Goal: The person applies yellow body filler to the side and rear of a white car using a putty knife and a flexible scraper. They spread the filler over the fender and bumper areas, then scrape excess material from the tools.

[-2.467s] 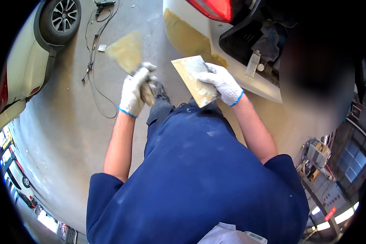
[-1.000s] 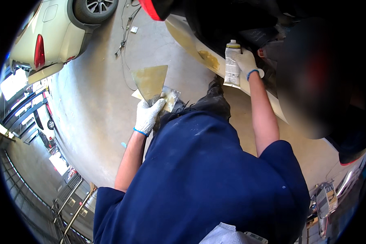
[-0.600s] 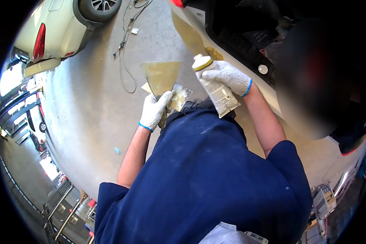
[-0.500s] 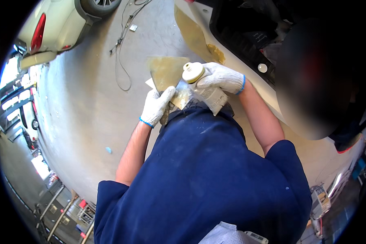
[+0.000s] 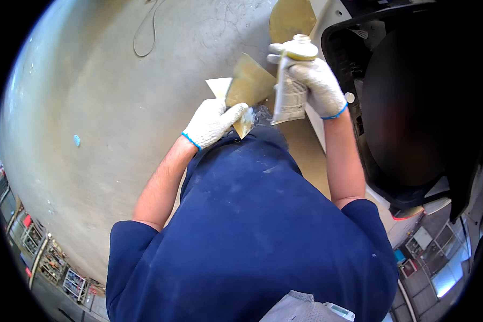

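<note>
White knit gloves with blue cuffs cover both hands. My left hand [image 5: 208,122] is closed around a flat tan-smeared spreader plate [image 5: 249,83], which fans out away from the thumb. A white flat corner piece [image 5: 218,86] sticks out behind the plate, and a smeared lower corner [image 5: 244,124] shows below the thumb. My right hand [image 5: 323,88] grips a white squeeze tube [image 5: 290,98]. Its yellowish-white cap end [image 5: 301,48] points up and its flat end hangs down, to the right of the plate.
Beyond the tube, a tan patch [image 5: 291,22] shows on a pale car body panel [image 5: 327,24]. A dark opening with a black rim [image 5: 327,45] fills the right side. A cable [image 5: 154,33] lies on the grey floor [image 5: 107,102], with a small blue scrap [image 5: 77,140] farther left.
My right hand has lifted the tube up and away from the plate, turning it more upright. The plate in my left hand has tilted to the right. The whole view has shifted toward the car panel.
</note>
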A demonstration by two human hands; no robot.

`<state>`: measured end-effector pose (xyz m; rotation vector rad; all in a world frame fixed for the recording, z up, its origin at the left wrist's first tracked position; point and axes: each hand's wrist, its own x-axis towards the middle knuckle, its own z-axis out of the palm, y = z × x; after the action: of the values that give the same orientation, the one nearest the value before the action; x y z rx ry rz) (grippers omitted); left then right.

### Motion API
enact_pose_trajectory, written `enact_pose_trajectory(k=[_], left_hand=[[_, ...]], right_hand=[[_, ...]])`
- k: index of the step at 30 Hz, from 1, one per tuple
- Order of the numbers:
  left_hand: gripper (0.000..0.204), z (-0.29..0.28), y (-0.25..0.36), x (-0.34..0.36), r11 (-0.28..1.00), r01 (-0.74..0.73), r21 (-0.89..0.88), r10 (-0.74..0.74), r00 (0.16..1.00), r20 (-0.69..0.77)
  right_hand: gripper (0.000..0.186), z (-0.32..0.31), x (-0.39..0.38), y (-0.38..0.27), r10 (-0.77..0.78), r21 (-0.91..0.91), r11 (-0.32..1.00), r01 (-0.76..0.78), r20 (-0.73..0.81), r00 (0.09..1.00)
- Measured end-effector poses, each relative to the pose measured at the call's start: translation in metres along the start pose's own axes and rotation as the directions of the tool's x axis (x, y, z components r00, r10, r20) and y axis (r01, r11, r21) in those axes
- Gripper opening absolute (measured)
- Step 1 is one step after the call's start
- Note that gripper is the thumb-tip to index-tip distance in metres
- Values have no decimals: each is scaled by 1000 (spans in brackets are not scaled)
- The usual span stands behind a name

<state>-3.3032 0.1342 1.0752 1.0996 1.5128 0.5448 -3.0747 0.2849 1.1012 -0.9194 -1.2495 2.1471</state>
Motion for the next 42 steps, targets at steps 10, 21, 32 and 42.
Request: enact_pose_trajectory(k=[10, 21, 32, 42], left_hand=[[50, -59, -8, -25, 888, 164, -430, -317, 896, -311], [34, -39, -6, -23, 999, -51, 12, 52, 982, -183], [46, -37, -21, -15, 963, -62, 264, 128, 963, -238], [42, -42, -29, -14, 958, -75, 275, 137, 967, -215]], right_hand=[[36, 39, -12, 5, 331, -223, 915, -335, -58, 942], [31, 92, -9, 8, 352, -309, 883, -352, -60, 934], [30, 92, -2, 13, 366, -298, 874, -383, -114, 924], [27, 91, 2, 25, 407, -259, 872, -416, -89, 909]])
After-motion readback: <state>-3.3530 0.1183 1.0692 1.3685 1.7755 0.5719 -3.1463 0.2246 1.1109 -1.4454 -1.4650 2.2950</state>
